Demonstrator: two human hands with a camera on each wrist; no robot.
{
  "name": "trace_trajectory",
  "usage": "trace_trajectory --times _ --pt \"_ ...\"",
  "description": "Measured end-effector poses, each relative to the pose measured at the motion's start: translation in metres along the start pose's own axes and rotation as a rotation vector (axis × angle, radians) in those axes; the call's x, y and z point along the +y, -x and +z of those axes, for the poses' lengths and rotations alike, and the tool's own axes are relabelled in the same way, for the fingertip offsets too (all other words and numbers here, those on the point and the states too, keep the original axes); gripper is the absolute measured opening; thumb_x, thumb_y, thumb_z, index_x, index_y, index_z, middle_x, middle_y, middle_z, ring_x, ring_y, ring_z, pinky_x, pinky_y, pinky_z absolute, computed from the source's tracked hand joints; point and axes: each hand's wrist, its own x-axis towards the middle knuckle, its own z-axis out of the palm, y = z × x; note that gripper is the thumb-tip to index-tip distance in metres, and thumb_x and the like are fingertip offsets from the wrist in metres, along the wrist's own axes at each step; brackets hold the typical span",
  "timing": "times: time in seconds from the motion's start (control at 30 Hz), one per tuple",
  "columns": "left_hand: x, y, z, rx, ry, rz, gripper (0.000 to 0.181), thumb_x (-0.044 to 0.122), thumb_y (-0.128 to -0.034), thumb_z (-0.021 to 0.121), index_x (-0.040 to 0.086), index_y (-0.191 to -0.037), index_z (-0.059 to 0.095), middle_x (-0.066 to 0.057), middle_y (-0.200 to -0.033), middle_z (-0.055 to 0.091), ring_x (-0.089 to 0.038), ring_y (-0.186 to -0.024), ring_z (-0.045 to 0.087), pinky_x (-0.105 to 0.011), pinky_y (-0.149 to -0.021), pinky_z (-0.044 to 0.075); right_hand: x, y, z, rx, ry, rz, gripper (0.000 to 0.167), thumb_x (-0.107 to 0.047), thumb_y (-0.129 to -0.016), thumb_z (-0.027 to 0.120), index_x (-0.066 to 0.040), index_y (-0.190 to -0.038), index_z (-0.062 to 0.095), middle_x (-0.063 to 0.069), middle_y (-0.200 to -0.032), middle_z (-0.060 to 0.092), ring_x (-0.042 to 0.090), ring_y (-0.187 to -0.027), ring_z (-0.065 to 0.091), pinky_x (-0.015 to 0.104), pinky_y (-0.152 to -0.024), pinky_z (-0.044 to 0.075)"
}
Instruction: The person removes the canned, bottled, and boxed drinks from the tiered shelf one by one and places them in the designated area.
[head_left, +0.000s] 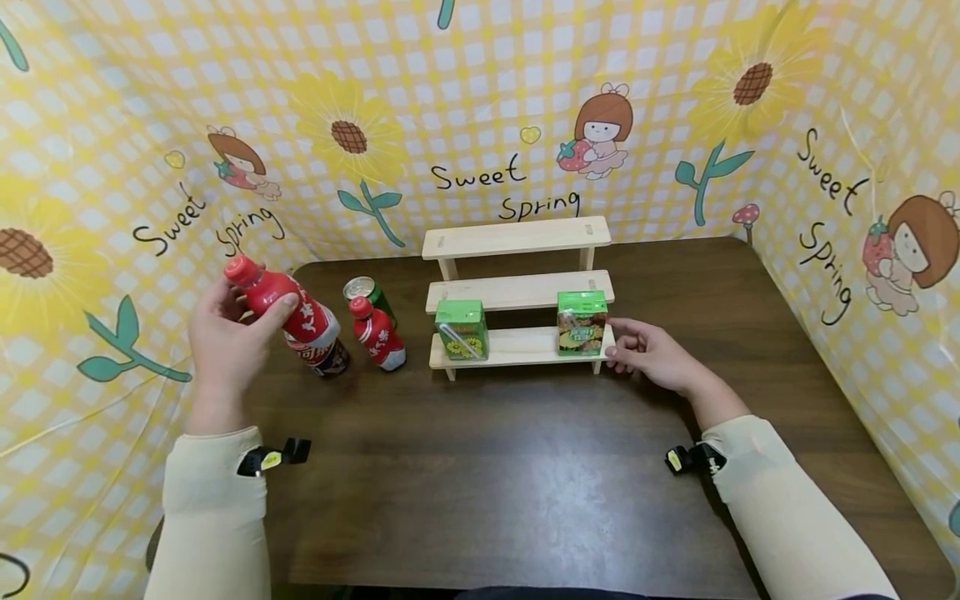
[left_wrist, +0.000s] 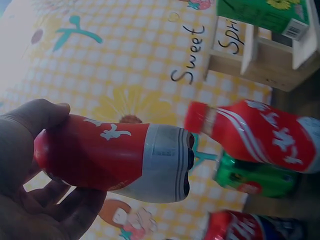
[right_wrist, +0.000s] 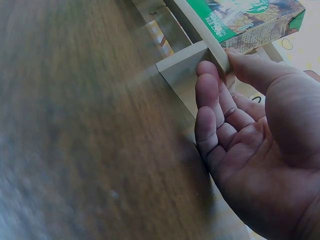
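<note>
Left hand (head_left: pixel 231 337) grips red bottle (head_left: pixel 309 318) round its upper part, left of wooden shelf (head_left: pixel 525 292), with second red bottle (head_left: pixel 380 336) between. Right hand (head_left: pixel 651 354) well apart from it, pinching right end of shelf's lowest step. Held bottle tilted, long axis slanting: cap far left, base near right.

Head view faces forward and down; nearer wrist views share the shelf (head_left: pixel 521 292).
</note>
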Motion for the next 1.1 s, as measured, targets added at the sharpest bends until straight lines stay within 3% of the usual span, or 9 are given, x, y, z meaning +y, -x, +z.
trace_trajectory --times 0.27,0.57,0.8,1.1 --pt "-0.029 0.021 -0.001 0.024 -0.045 -0.081 0.051 0.015 -0.0874 0.087 0.012 -0.135 0.069 0.006 -0.113 0.068 -0.008 -0.098 0.067 -0.013 -0.082 0.054 0.000 0.001 0.000 -0.005 0.003 0.009 0.065 -0.019 -0.105 0.067 -0.001 -0.159 0.036 0.020 -0.095 0.072 0.028 -0.082 0.067 0.034 -0.060 0.053" --pt "-0.058 0.044 0.003 0.049 -0.078 -0.109 0.052 0.013 -0.0885 0.086 0.009 -0.137 0.067 0.003 -0.118 0.067 -0.008 -0.100 0.064 -0.012 -0.084 0.051 -0.002 0.000 0.000 -0.005 -0.013 0.007 0.064 -0.017 -0.105 0.067 0.000 -0.159 0.036 0.019 -0.095 0.072 0.028 -0.081 0.067 0.034 -0.059 0.053" --pt "-0.078 0.056 0.008 0.063 -0.081 -0.172 0.056 0.013 -0.0888 0.086 0.010 -0.141 0.064 -0.001 -0.126 0.065 -0.009 -0.107 0.061 -0.014 -0.090 0.050 -0.002 0.001 0.000 -0.002 -0.021 0.009 0.064 -0.017 -0.105 0.067 -0.001 -0.159 0.036 0.019 -0.095 0.072 0.027 -0.081 0.067 0.034 -0.060 0.053" --pt "-0.098 0.061 0.012 0.061 -0.061 -0.193 0.055 0.011 -0.0869 0.087 0.006 -0.137 0.065 -0.002 -0.123 0.066 -0.010 -0.105 0.060 -0.014 -0.086 0.050 -0.004 0.001 0.001 0.000 -0.022 0.015 0.063 -0.017 -0.105 0.067 0.000 -0.159 0.037 0.021 -0.096 0.072 0.026 -0.082 0.067 0.034 -0.062 0.054"
